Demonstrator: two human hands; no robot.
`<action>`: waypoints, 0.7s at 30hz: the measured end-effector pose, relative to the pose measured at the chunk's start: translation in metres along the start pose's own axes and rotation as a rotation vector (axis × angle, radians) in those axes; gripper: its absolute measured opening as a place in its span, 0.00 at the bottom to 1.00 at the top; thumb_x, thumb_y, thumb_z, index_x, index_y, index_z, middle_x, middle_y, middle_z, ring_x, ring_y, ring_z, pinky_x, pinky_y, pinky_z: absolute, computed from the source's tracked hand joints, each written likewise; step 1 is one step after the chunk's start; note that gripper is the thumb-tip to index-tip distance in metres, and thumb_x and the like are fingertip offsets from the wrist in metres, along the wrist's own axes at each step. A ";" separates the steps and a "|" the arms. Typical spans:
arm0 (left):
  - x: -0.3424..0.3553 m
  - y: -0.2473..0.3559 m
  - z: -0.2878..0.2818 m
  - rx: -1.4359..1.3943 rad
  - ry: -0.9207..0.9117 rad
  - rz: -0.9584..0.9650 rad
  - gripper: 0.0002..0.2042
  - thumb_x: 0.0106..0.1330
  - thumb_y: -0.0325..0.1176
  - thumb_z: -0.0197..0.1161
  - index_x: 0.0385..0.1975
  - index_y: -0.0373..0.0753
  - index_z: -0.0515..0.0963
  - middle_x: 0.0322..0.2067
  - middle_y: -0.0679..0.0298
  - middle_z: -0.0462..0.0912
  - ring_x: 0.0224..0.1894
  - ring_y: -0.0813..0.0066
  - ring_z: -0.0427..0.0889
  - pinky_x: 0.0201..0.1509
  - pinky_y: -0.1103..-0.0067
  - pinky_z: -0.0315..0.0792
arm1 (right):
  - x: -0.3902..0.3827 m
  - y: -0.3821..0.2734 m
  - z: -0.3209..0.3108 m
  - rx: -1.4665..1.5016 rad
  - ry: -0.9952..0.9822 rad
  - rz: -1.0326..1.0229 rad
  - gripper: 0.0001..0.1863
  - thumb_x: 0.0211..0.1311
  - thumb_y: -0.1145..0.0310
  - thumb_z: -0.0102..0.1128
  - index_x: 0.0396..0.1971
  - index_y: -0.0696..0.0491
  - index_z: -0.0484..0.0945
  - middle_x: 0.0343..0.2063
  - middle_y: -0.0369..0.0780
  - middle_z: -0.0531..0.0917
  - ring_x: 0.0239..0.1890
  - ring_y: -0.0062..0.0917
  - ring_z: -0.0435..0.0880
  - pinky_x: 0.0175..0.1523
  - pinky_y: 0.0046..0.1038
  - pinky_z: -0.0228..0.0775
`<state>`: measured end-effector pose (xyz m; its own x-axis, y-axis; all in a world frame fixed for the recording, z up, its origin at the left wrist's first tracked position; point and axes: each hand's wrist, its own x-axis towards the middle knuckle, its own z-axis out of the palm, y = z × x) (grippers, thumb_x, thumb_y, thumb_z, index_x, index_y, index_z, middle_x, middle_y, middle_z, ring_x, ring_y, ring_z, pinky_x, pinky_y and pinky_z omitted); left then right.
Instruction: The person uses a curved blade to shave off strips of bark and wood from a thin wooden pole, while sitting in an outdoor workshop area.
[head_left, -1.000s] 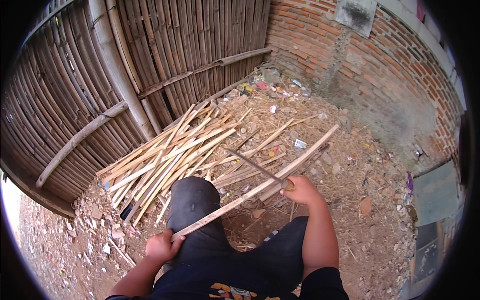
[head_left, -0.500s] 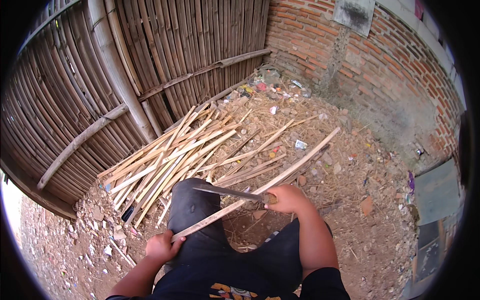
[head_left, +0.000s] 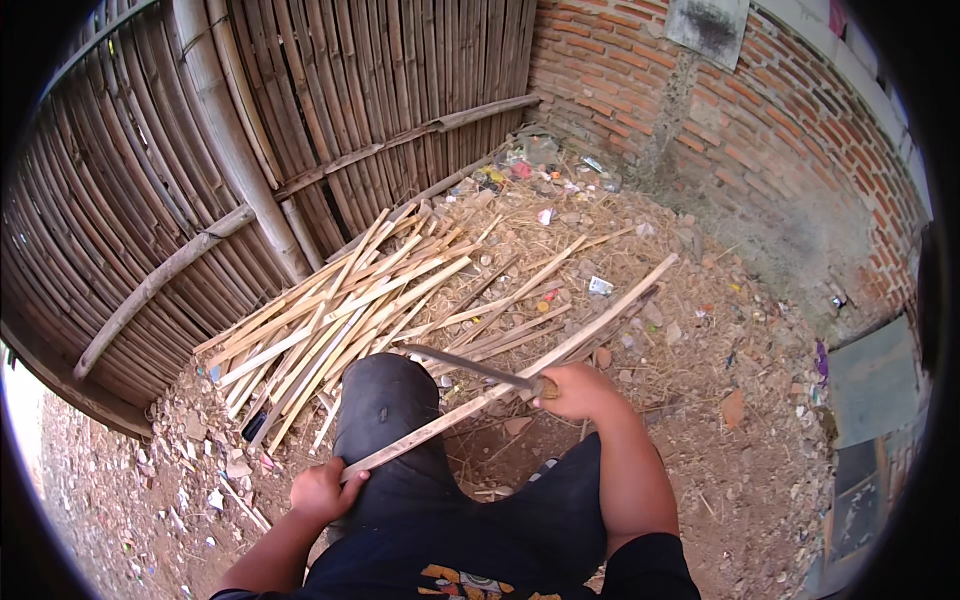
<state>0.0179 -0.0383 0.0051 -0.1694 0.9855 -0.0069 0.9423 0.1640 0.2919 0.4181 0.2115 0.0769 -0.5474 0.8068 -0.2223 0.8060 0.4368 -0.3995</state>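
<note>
Near my left thigh, my left hand (head_left: 325, 488) grips the lower end of a long pale wooden strip (head_left: 617, 307). The strip runs diagonally over my dark-trousered left knee (head_left: 385, 385) and out to the upper right. My right hand (head_left: 572, 390) is closed on the handle of a long-bladed knife (head_left: 460, 365). The blade points left across the strip, and its far part is beside my left knee.
A heap of pale wooden strips (head_left: 300, 355) lies on littered dirt ground (head_left: 720, 470) before a bamboo slat wall (head_left: 140, 180). A brick wall (head_left: 780, 150) stands at the back right. Grey panels (head_left: 870, 385) lean at the right edge.
My right hand has shifted left along the strip with the knife, whose blade now lies flatter than a second ago and slightly higher than half a second ago. My left hand is nearly unmoved.
</note>
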 end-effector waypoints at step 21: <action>0.000 0.001 0.000 -0.007 -0.015 -0.025 0.27 0.68 0.63 0.62 0.28 0.39 0.76 0.20 0.49 0.82 0.25 0.45 0.86 0.31 0.55 0.79 | -0.001 -0.002 0.000 0.003 -0.033 -0.005 0.26 0.56 0.53 0.73 0.54 0.45 0.83 0.44 0.48 0.87 0.50 0.45 0.86 0.54 0.43 0.78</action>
<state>0.0190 -0.0385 0.0052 -0.1884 0.9817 -0.0284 0.9359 0.1882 0.2979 0.4172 0.2104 0.0781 -0.5586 0.7911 -0.2493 0.8024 0.4394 -0.4037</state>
